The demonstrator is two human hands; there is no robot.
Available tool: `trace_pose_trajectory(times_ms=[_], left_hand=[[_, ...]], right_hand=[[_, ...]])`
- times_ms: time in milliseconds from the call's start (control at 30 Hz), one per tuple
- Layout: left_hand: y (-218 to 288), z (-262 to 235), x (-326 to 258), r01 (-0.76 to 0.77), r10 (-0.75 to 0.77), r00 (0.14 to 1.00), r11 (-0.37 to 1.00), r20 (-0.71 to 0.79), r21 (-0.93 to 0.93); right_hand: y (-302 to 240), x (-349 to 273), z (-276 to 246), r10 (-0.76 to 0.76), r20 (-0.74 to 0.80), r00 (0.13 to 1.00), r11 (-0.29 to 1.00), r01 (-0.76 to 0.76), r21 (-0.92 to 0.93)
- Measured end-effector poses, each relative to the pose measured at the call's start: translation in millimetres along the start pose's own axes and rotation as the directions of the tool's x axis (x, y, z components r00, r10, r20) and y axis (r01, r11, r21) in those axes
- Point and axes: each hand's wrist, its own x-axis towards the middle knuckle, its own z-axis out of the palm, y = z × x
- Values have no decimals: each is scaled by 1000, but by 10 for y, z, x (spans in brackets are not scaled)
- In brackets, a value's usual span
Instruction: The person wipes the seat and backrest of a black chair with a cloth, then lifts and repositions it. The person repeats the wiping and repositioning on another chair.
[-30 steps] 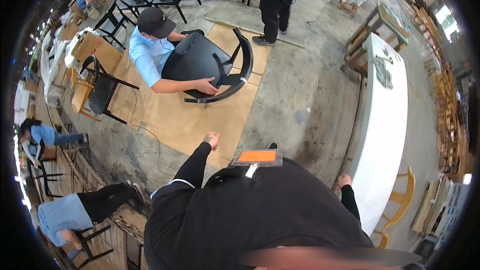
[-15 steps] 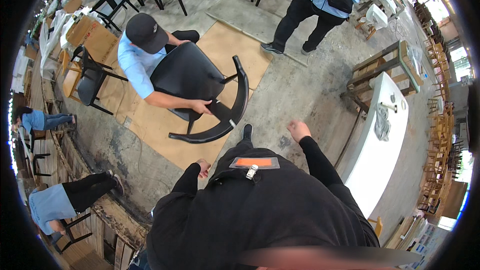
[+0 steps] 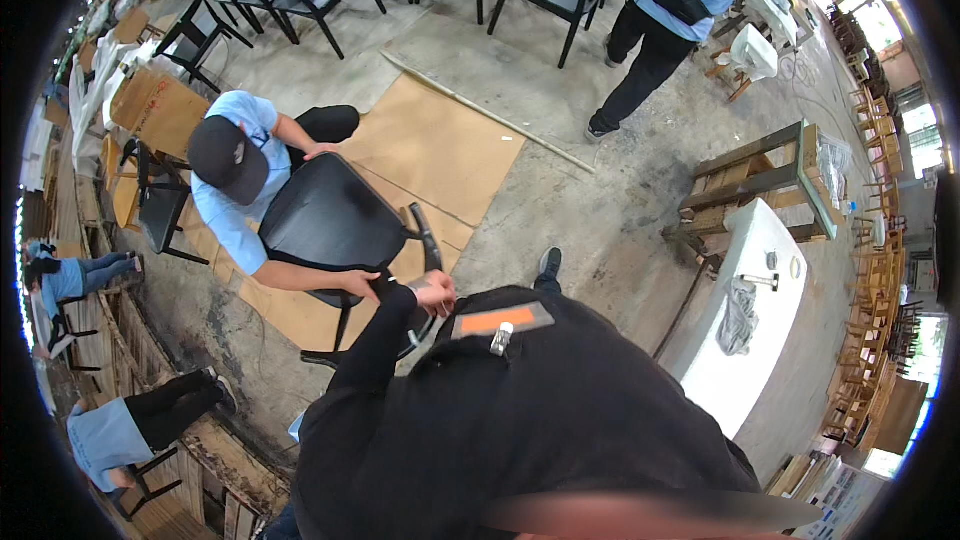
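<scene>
Two hands share one curved rail: your left hand (image 3: 436, 290) is closed around the backrest rail of the black chair (image 3: 335, 225), and a co-worker's hand (image 3: 357, 283) rests just beside it on the same edge. Your right hand is hidden behind your own torso, so I cannot tell whether it is open or holding anything.

The black chair lies tipped over on the cardboard sheet (image 3: 440, 145), its seat across the crouching co-worker's lap. If either of you twists or pulls the chair without warning, fingers could be pinched between rail and seat. The chair could also slide on the cardboard sheet and swing a leg toward the co-worker's knee. You lean far over the chair, so your footing beside it looks like the weak point; a sudden release may pitch you forward.
</scene>
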Motion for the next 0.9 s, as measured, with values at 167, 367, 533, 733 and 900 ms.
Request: trace_pose_trajectory(times_ms=[167, 367, 533, 733, 900], left_hand=[[595, -28, 455, 158, -149, 987, 952, 51, -261], [979, 162, 627, 256, -270, 962, 944, -45, -206], [1398, -16, 796, 301, -328, 944, 888, -21, -347], [1845, -1423, 962, 285, -374, 917, 857, -137, -430], [2173, -3151, 1261, 73, -274, 898, 865, -345, -497]], right_hand=[[-919, 1118, -1697, -181, -129, 975, 982, 185, 25], [-3215, 1643, -4098, -627, -456, 631, 588, 768, 253], [-4659, 1832, -4986, -747, -377, 548, 515, 835, 194], [-5343, 2222, -5071, -701, -26, 713, 700, 680, -219], [-5458, 2341, -5388, -573, 94, 814, 800, 580, -154]])
